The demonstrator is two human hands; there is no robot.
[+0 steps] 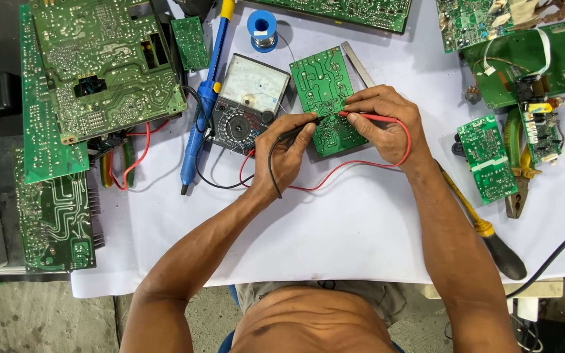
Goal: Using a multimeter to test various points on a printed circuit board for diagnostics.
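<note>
Green circuit board (325, 98) lies on white-covered tabletop (335, 222), centre-far, just right of analog meter (248, 101). Left hand (286, 147), fingers pinched on black probe (299, 131); right hand (387, 124), fingers gripping red probe (371, 118). Both tips meet on board. Blue solder pump (204, 98) at left.

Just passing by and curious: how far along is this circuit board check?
Set up already: the meter sits beside the board, with its leads run out. In hand: the left hand holds the black probe and the right hand the red probe, both tips on the board. Left: other boards lie around, like the small one; whether they were tested can't be told.
</note>
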